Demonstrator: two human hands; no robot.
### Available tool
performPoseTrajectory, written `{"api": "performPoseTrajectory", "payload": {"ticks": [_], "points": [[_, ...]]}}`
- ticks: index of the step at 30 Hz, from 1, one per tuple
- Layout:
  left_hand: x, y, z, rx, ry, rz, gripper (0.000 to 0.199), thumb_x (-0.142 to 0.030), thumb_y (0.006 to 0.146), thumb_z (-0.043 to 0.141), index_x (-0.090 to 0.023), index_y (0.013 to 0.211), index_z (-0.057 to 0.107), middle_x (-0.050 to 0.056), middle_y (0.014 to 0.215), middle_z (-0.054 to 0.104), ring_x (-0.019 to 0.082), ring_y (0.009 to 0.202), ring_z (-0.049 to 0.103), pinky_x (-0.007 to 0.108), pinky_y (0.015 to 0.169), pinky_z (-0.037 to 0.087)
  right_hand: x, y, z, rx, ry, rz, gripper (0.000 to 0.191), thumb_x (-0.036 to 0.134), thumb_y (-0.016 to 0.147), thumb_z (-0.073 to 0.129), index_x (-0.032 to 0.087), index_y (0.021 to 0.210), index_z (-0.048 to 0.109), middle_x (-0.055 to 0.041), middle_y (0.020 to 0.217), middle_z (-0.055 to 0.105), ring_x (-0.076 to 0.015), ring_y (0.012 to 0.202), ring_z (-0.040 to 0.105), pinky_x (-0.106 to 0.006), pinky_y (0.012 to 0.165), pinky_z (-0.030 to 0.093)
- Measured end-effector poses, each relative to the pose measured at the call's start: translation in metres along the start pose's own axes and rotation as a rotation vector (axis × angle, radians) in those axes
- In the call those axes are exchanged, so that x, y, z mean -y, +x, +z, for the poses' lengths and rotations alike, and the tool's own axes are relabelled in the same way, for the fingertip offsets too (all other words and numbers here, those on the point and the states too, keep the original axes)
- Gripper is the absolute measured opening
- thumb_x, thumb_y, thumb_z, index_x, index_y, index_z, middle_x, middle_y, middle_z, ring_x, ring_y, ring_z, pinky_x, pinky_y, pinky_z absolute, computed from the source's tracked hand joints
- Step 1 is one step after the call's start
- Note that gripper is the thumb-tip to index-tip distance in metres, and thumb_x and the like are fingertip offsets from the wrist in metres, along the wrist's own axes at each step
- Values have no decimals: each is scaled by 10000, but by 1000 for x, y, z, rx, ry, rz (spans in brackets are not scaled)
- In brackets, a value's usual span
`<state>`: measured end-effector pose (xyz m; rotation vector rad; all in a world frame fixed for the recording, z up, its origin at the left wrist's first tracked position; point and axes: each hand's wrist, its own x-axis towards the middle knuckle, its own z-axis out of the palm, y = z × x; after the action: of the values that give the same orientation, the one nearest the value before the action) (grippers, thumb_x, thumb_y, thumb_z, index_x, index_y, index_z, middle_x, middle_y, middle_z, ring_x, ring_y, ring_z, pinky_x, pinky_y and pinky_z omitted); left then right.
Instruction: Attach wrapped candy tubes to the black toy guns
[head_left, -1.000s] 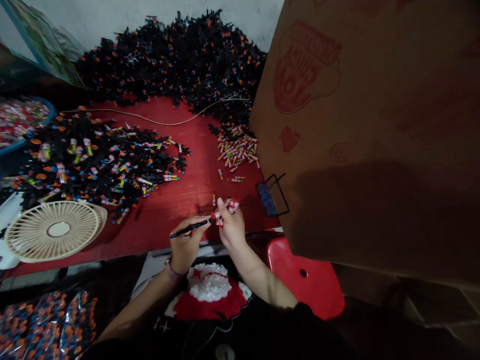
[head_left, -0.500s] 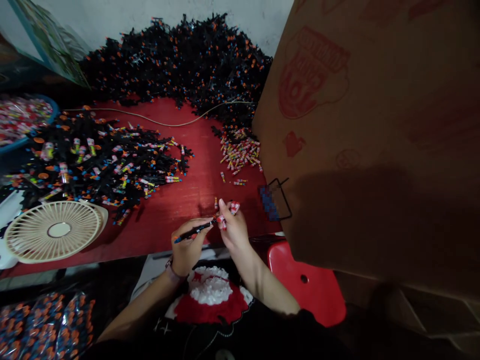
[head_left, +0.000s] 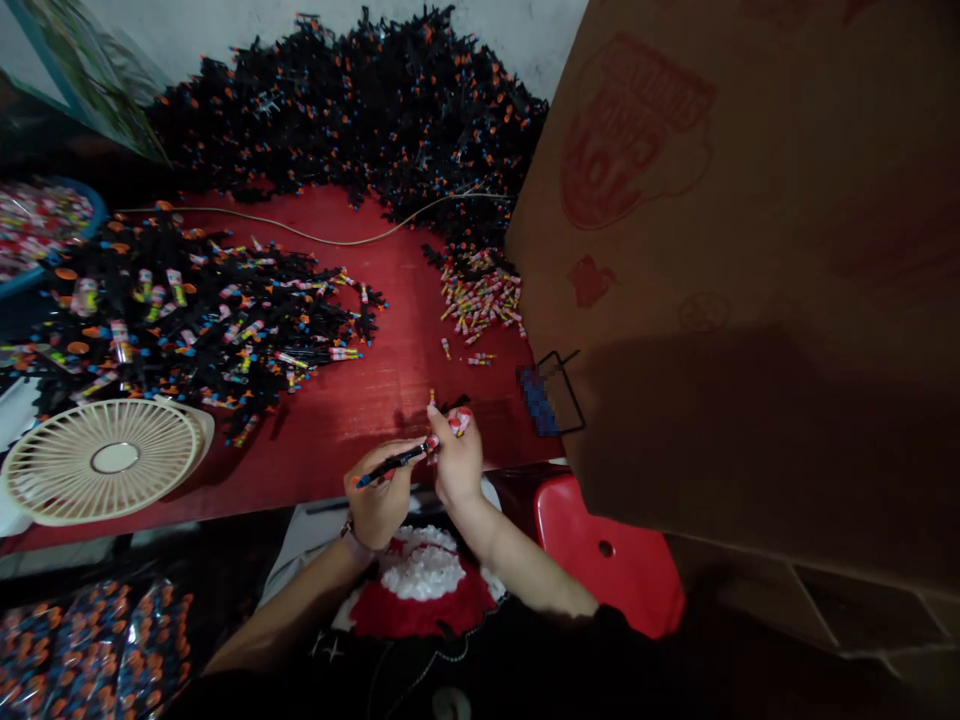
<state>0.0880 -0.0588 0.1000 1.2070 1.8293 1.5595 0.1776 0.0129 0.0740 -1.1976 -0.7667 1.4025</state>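
Observation:
Near the front edge of the red table [head_left: 405,375], my left hand [head_left: 380,495] is closed on a thin black piece [head_left: 394,464] with a blue-orange tip. My right hand [head_left: 457,455] is closed round several small pink-and-white pieces [head_left: 459,420]. One pink-red piece meets the right end of the black piece between my hands. A small pile of pink and yellow pieces [head_left: 484,295] lies beyond my right hand. To the left is a heap of black pieces with pink and yellow ones on them [head_left: 225,315].
A large black-and-orange heap [head_left: 360,110] lies against the wall. A cardboard box [head_left: 712,300] stands at right, above a red stool [head_left: 607,555]. At left are a cream fan [head_left: 112,458] and a blue basin [head_left: 94,215]. A cord [head_left: 330,241] crosses the table.
My right hand has shifted slightly left, closer to my left hand. The black piece and the pink piece remain between my hands. The whole view has moved a little.

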Motion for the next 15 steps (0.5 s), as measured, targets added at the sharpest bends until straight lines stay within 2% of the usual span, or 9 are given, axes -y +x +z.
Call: {"api": "performPoseTrajectory", "payload": {"ticks": [5,10,12,13,15], "points": [[9,-2,-6,67,-4,22,143,-372,940,731,-308,881,844,39,945,868,288,909,846,478,911,726,-8,-8,2,-18,-12,-13,526,575,879,817,272,810,393,91,688,386,-119,593,396,-232,562,400],[16,-1,6,76,68,-34,165,-438,940,705,-316,868,790,78,953,847,313,941,824,527,955,696,-15,-4,7,19,-45,4,503,597,874,798,267,814,422,86,718,429,-119,621,435,-234,618,441],[14,20,4,59,111,-35,198,-480,938,692,-293,939,757,100,979,831,322,962,812,524,961,682,-16,9,1,51,-112,21,507,674,891,756,271,836,453,81,699,466,-132,608,460,-248,600,439],[11,39,-3,37,125,-27,241,-499,943,680,-272,1006,732,108,1023,822,319,990,802,518,977,671,-16,18,-5,67,-167,21,510,711,902,729,271,852,475,75,690,488,-143,600,474,-259,592,437],[6,93,-27,-44,187,-11,349,-517,972,642,-215,1145,661,120,1127,786,303,1074,773,505,1041,634,-15,40,-24,56,-310,-25,510,754,934,671,269,893,517,48,697,537,-173,603,516,-294,601,457]]}}
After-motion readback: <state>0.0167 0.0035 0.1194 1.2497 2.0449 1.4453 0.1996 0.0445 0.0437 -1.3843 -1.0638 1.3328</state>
